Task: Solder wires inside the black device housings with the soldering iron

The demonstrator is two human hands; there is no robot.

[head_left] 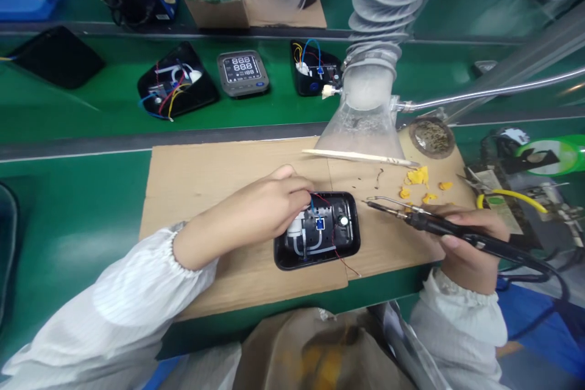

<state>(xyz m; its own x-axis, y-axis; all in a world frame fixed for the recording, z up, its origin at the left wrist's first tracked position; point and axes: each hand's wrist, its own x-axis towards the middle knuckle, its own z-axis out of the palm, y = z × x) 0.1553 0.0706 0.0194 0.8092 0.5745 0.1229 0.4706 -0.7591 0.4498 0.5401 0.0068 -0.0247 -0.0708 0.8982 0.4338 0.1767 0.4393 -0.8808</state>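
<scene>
A black plastic housing [354, 244] lies open side up on the cardboard, with a white cylindrical part, a small blue sensor, clear tubing and thin wires inside. My left hand [278, 198] reaches over its upper left corner, fingers pinched together; what is between them is hidden. A thin red wire [350, 265] trails out over the housing's near edge. In my right hand [475, 244] is a black soldering iron [443, 225], with a thin metal tube running beside its tip. The tip points left, just right of the housing and apart from it.
A clear fume hood [361, 128] on a ribbed hose hangs behind the housing. Yellow sponge scraps [417, 176] and a round dish [432, 137] lie to the right. On the green conveyor sit a display unit [244, 73] and wired black housings [178, 82].
</scene>
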